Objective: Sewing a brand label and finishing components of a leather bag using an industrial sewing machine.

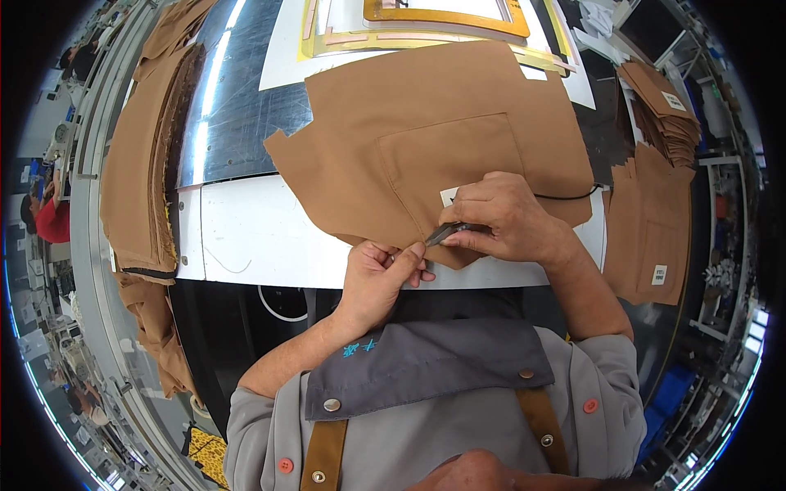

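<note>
A brown cut fabric panel with a stitched-on patch pocket lies over the front of the work table. My left hand pinches the panel's near edge, close to the pocket's lower corner. In my right hand is a pair of small dark thread snips, their tips right beside my left fingertips at the fabric. Whether the blades touch a thread is too small to tell. A white label on the panel shows partly behind my right hand.
Stacked brown panels lie along the left side. More brown pieces are piled at the right, with a labelled pocket panel hanging nearer. A yellow-orange template frame sits at the back. A black cord runs rightward.
</note>
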{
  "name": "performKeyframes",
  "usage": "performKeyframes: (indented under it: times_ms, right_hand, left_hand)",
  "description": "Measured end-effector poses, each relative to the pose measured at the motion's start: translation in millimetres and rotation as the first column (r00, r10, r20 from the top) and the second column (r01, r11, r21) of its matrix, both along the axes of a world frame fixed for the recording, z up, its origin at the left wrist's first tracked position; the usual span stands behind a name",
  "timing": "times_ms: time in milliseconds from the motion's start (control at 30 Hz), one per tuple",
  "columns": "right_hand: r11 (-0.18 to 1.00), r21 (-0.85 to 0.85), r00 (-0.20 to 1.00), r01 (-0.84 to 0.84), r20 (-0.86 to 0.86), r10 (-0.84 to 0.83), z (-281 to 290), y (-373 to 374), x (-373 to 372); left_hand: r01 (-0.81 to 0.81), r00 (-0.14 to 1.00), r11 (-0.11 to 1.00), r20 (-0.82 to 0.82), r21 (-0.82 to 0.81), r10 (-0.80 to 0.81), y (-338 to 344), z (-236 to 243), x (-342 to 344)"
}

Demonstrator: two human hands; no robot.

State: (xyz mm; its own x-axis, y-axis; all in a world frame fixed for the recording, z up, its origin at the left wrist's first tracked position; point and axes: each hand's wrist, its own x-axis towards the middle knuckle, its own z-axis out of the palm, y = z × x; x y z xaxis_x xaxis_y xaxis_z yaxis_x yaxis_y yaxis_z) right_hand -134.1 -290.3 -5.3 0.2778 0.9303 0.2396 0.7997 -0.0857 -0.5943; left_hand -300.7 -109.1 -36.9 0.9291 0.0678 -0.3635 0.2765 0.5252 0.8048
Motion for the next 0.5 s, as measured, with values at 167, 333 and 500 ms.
performKeyframes:
  times_ms: [167, 333, 500]
  right_hand:
    - [1.0, 0.001, 1.0, -0.002, -0.014, 0.002, -1.7, 0.6, 0.4]
    - [1.0, 0.0, 0.999, -0.008, -0.033, 0.008, 0.8, -1.2, 4.3]
    - [0.969, 0.116, 0.968, 0.218, -0.156, -0.199, 11.0, -12.2, 16.2]
  left_hand:
    - [-0.003, 1.0, 1.0, -0.002, 0.014, 0.003, -0.6, -0.3, -0.8]
    - [0.001, 1.0, 1.0, 0.008, 0.005, -0.001, -0.4, 0.5, 0.5]
    - [0.005, 1.0, 1.0, 0.003, 0.009, -0.005, 1.4, -3.0, 0.9]
